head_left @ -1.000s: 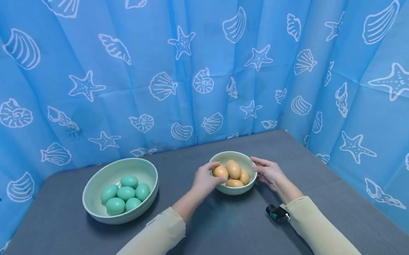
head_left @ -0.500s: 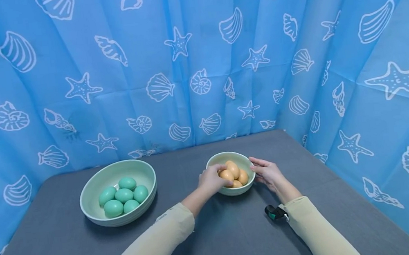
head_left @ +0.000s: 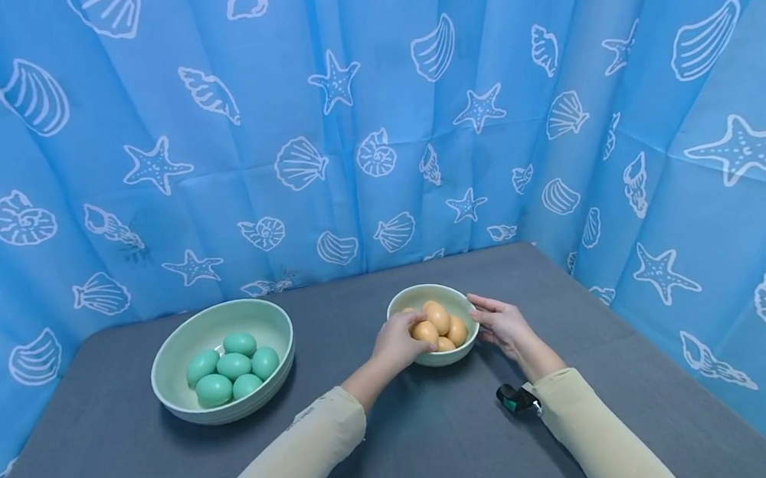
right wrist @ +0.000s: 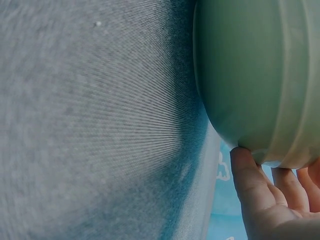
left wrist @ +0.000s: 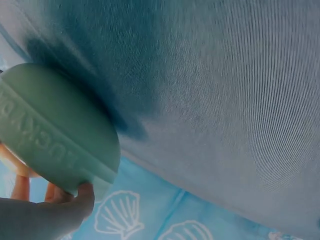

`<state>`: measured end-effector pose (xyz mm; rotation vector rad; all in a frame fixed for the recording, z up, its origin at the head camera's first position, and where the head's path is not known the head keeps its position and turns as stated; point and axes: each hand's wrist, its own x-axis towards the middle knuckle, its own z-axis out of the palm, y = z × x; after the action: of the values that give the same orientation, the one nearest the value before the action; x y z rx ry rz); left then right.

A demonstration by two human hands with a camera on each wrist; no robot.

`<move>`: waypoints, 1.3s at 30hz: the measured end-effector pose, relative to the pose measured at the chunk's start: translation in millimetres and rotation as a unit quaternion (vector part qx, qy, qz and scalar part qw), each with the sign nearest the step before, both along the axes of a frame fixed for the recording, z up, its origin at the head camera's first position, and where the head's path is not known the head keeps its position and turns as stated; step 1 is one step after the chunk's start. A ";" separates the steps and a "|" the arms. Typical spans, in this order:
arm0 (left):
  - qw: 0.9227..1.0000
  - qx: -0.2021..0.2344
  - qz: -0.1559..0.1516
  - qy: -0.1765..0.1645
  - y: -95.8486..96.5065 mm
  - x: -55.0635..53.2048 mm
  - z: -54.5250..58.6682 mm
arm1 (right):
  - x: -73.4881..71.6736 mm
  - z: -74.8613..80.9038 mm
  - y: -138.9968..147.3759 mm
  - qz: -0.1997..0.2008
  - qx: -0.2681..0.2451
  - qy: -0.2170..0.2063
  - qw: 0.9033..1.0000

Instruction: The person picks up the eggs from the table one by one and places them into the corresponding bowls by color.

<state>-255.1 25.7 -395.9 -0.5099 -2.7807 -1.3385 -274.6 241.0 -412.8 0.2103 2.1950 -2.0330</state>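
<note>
On the table's right half stands a small pale-green bowl (head_left: 444, 358) with several tan eggs (head_left: 436, 316) inside. My left hand (head_left: 394, 342) reaches over its left rim, thumb and fingers around the front-left egg (head_left: 425, 333). In the left wrist view, raised lettering shows on the bowl (left wrist: 60, 120), and an egg (left wrist: 14, 164) peeks out by the fingers. My right hand (head_left: 506, 329) touches the bowl's right side with extended fingers. The right wrist view shows fingertips (right wrist: 243, 156) against the bowl's outer wall (right wrist: 240, 75). The left hand partly hides the eggs.
A larger pale-green bowl (head_left: 227, 414) holding several green eggs (head_left: 233, 366) stands on the left of the grey cloth-covered table (head_left: 403, 452). A black strap (head_left: 514, 398) is at the right sleeve. Behind the table hangs a blue curtain (head_left: 365, 194) with shell prints.
My left hand has moved slightly right and down into the small bowl, and the egg between its fingers now sits lower among the others. The right hand has stayed at the bowl's side.
</note>
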 end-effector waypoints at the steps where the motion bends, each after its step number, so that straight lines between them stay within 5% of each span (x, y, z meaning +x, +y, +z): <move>1: 1.000 -0.004 -0.002 0.003 0.4 0.3 -0.6 | -0.4 -0.1 0.1 -0.002 0.001 -0.001 1.000; 9: 1.000 -0.017 -0.009 0.008 1.2 1.3 -1.0 | -1.9 -0.8 1.4 0.001 -0.004 -0.005 1.000; 25: 0.996 0.084 0.012 -0.031 -5.5 -0.1 -7.5 | -4.3 0.5 0.7 0.004 0.003 -0.010 1.000; 32: 0.992 0.117 0.015 -0.035 -17.5 3.6 -2.9 | -8.5 4.4 1.9 0.015 0.005 -0.021 1.000; 39: 0.993 0.116 0.021 -0.015 -48.6 19.4 7.8 | -11.9 22.6 19.4 0.048 0.050 -0.021 0.997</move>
<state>-235.8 -22.9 -388.1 -0.4210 -2.5920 -1.6442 -286.5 260.4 -390.2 0.1551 2.2379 -1.8542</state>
